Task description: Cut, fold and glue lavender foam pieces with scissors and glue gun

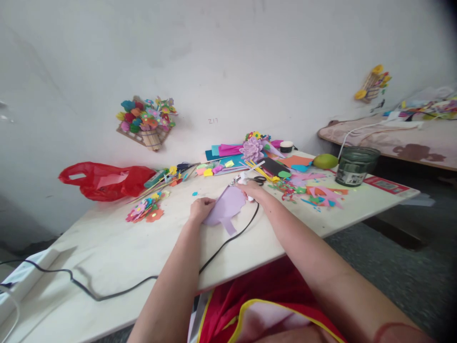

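A light purple foam sheet point(228, 206) lies under and between my hands, with a narrow strip hanging from its lower edge. My left hand point(202, 208) is closed in a pinch on the sheet's left edge. At its upper right, my right hand point(252, 189) is closed around what looks like a white glue gun point(243, 178), largely hidden by the fingers. The black cord point(232, 240) leaves from below this hand and curves across the table. Black-handled scissors point(259, 180) lie just beyond my right hand.
Foam flowers point(146, 208) and a red plastic bag point(107, 181) are on the left. Coloured scraps point(326, 196), a green fruit point(325, 161) and a dark glass jar point(357, 166) stand right. Coloured sheets point(228, 150) and a purple flower point(252, 149) lie along the wall.
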`<state>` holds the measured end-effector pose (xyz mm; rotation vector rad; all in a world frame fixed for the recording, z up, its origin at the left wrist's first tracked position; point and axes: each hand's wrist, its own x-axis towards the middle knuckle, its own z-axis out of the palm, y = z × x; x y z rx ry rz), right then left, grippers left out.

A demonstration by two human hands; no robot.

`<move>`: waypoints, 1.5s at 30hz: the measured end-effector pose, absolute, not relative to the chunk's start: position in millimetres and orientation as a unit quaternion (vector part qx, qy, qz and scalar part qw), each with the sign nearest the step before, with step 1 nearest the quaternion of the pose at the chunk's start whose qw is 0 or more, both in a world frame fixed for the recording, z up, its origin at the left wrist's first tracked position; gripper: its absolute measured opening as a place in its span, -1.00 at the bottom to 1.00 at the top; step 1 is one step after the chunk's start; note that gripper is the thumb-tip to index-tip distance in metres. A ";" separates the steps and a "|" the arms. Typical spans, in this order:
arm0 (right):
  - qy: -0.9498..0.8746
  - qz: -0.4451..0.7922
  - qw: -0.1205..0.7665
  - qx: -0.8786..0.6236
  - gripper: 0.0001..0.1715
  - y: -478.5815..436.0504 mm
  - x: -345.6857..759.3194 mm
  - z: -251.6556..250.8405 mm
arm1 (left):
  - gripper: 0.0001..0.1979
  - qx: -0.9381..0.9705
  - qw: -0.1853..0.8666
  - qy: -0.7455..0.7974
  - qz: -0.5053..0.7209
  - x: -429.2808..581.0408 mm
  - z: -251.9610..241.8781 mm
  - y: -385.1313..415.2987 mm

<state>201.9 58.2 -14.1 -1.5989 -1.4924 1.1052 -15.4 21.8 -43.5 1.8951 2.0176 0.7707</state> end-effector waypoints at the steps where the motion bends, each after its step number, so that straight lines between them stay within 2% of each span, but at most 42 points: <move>1: -0.575 0.423 0.340 -0.612 -0.58 57.2 201.7 -13.6 | -0.79 0.653 0.134 0.696 0.266 -15.4 -43.4 21.7; 9: -0.591 0.428 0.346 -0.589 -0.63 50.9 201.5 -11.7 | -0.78 0.654 0.136 0.694 0.270 -15.1 -43.8 21.9; 27: -0.636 0.442 0.322 -0.544 -0.59 53.4 203.3 -16.3 | -0.79 0.647 0.138 0.694 0.284 -13.8 -43.3 21.2; 39: -0.561 0.470 0.398 -0.553 -0.69 50.6 203.3 -13.4 | -0.79 0.649 0.138 0.691 0.286 -15.7 -46.7 24.0; 45: -0.549 0.459 0.406 -0.568 -0.64 60.6 202.8 -21.3 | -0.79 0.646 0.143 0.693 0.286 -14.3 -44.2 21.8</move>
